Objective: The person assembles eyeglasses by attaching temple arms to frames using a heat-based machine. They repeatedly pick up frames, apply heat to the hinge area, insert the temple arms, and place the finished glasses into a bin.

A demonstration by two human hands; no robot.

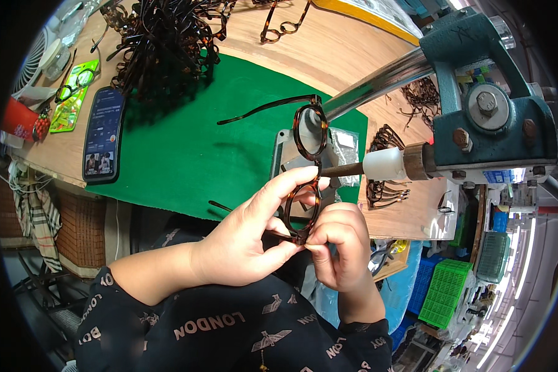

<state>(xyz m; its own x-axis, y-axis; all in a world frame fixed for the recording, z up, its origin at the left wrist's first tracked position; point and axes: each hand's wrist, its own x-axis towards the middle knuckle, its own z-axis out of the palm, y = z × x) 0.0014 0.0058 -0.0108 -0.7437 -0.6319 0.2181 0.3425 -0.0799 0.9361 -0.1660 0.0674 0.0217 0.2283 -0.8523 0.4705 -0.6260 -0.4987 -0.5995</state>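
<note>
A tortoiseshell eyeglass frame stands on end before me, its two rims one above the other. My left hand is closed around the lower rim, index finger by the bridge and thumb at the lower corner. One temple arm sticks out to the left from the top corner; another tip shows below the left wrist. At the frame's lower corner my right hand pinches thumb and index finger together. Anything small between those fingertips is hidden. A metal rod with a white collar reaches the bridge from the right; contact cannot be told.
A green machine head with a steel bar looms at right. On the green mat lies a large pile of tortoiseshell frames. A phone rests at left; a row of temple arms lies beyond the rod. Crates stand lower right.
</note>
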